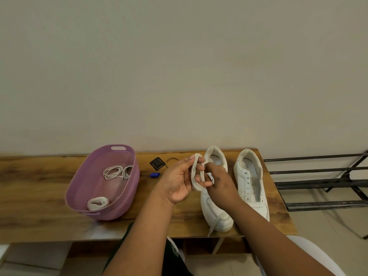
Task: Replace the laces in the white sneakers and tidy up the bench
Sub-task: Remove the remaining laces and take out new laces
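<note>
- Both forearms enter from bottom edge, cut off by frame; hands meet above the wooden bench [39, 188], over the left sneaker.
- Left hand [177, 182] holds a coiled white lace [196, 174] looped around its extended fingers; coil's long axis runs roughly vertical in view.
- Right hand [219, 184] pinches the lace coil at its right side, fingers curled; fingertips partly hidden behind the coil.
- Left sneaker [216, 212] mostly hidden by the hands; toe points toward camera, heel toward wall; a loose lace end hangs off the bench edge at the toe.
- Right sneaker [252, 188] parallel, just beside it, same orientation, eyelets empty, smooth white upper.
- Purple basket [79, 188], oval, perforated plastic, at left; holds thin cord laces [116, 172] and a flat lace bundle [98, 202].
- Small black square object [157, 163] and blue item [155, 175] between basket and hands; hard to make out.
- Black metal rack [318, 184] at right, cut off.
</note>
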